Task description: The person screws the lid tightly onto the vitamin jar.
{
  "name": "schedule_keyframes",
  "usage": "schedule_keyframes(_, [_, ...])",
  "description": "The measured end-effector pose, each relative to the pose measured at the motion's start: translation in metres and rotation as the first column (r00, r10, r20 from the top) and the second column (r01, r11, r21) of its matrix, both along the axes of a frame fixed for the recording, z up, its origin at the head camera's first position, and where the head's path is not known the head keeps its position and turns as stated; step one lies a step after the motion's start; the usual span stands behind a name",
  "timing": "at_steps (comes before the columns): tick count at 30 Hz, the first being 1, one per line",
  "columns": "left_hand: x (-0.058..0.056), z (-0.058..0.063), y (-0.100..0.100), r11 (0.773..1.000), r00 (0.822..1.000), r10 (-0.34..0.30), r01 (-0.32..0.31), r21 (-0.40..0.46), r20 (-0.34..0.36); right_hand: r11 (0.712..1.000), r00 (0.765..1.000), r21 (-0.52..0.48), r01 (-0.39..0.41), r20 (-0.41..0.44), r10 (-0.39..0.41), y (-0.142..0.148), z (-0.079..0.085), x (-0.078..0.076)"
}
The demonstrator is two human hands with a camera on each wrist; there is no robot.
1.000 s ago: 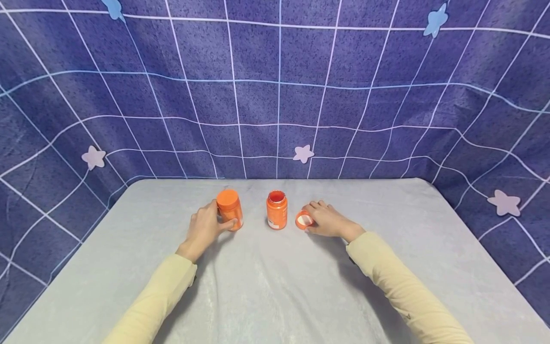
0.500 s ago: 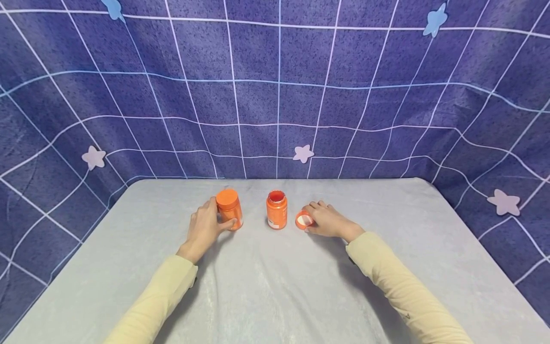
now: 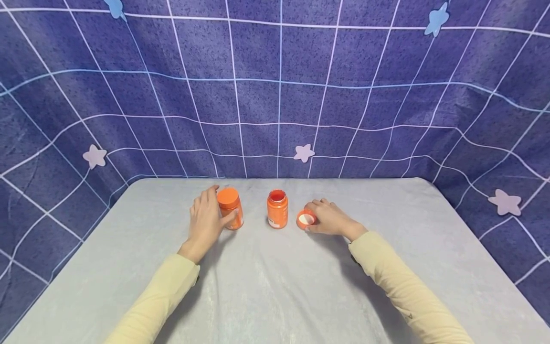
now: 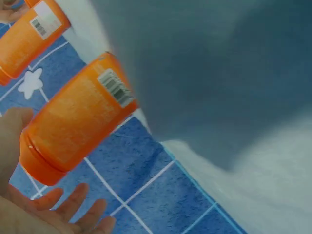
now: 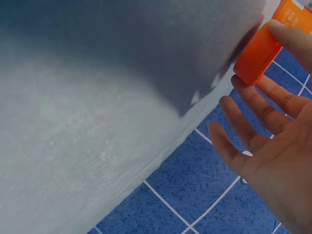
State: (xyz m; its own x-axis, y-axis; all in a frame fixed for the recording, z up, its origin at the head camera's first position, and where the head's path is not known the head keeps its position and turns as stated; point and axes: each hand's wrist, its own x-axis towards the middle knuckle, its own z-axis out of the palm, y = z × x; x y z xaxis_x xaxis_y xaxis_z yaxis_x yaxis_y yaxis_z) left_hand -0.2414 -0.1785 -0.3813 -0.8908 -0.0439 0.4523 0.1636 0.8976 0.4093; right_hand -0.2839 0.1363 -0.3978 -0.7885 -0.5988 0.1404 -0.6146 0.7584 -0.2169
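The left grip (image 3: pixel 205 220), fingers apart, flanks a capped jar (image 3: pixel 229 205); the right grip (image 3: pixel 330 219) pinches a lid (image 3: pixel 306 219), an uncapped jar (image 3: pixel 277 212) between them.

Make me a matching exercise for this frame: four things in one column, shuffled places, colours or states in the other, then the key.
1. capped jar
2. open jar
3. loose lid
4. cloth

A. pinched by the right hand
B. grey, under the jars
C. nearest the left hand
D. between the other two orange things

Pairs: 1-C, 2-D, 3-A, 4-B
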Motion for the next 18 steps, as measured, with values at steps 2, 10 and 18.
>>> schedule_keyframes(2, [0.001, 0.003, 0.004, 1.000, 0.999, -0.008, 0.008, -0.007, -0.037, 1.000, 1.000, -0.009, 0.003, 0.003, -0.003, 0.001, 0.001, 0.000])
schedule_keyframes(10, [0.008, 0.014, 0.025, 0.996, 0.988, -0.076, 0.071, -0.044, -0.134, 0.996, 1.000, -0.082, 0.019, 0.019, -0.018, 0.003, 0.006, 0.001])
schedule_keyframes(18, [0.015, 0.013, 0.049, 0.983, 0.978, -0.161, 0.148, -0.105, -0.134, 0.984, 0.998, -0.175, 0.016, -0.061, -0.027, 0.006, 0.006, 0.001])
